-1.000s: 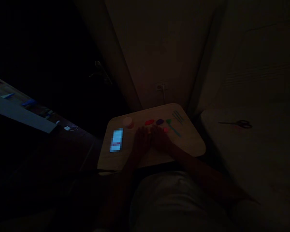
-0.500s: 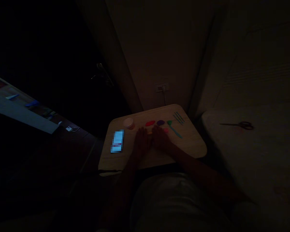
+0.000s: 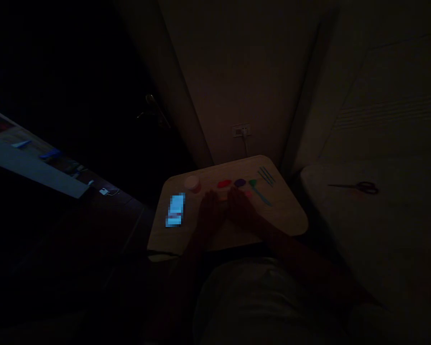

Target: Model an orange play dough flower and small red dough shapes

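Note:
In dim light my left hand [image 3: 209, 210] lies palm down on the small wooden table [image 3: 280, 215], its fingers stretched forward. My right hand [image 3: 241, 209] rests flat close beside it in the same way. Between the fingertips shows a thin orange strip [image 3: 223, 197] that looks like modelling clay; its ends run under both hands. Just beyond sit a red lump [image 3: 224, 183] and a purple lump [image 3: 240, 182]. A pink piece [image 3: 248, 193] peeks out by my right fingers. Right of that lies a teal tool [image 3: 262, 195] with a green lump [image 3: 252, 182] at its top end.
A lidded tub [image 3: 192, 184] and a lit phone [image 3: 175, 210] are on the table's left. Several thin sticks [image 3: 266, 176] lie at the back right. Scissors [image 3: 359, 187] rest on a pale surface to the right. A plugged socket [image 3: 241, 130] is on the wall behind.
The view has shifted slightly. Both hands stay flat on the table; the gap between them looks a little wider, with more of the orange strip showing.

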Tool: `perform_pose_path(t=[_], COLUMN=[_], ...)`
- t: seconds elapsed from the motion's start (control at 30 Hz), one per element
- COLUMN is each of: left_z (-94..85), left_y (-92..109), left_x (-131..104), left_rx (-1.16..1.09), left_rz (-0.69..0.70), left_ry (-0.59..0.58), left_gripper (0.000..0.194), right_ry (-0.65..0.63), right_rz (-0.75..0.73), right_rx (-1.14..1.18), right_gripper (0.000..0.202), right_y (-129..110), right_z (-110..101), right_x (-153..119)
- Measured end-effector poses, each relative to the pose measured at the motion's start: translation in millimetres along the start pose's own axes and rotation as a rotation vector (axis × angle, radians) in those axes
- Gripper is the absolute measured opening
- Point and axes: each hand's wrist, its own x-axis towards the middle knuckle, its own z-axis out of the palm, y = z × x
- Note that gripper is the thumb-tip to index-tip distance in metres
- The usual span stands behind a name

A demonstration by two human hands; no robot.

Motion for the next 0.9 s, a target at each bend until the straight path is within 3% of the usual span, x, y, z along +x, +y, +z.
perform_pose_path(t=[0.1,0.33,0.67,0.9], left_z=[2.0,-9.8,-1.0,-10.2], left_y=[0,8,0,6], left_x=[2,-38,-4,-32], left_rx=[0.012,0.020,0.037,0.030], left_rz=[-0.011,0.039,0.006,0.039], left_ry=[-0.004,-0.010,-0.017,-0.025], left_gripper=[0.065,0.075,0.065,0.072], right_ry=[0.024,0.074,0.012,0.066], right_rz=[0.008,-0.042,0.023,-0.040], right_rx=[-0.004,-0.008,-0.034,-0.038], right_gripper=[0.062,0.068,0.065,0.067], right_y=[0,-15,-8,-15], right_z=[3,3,6,4], right_x=[-2,-46,-8,-40])
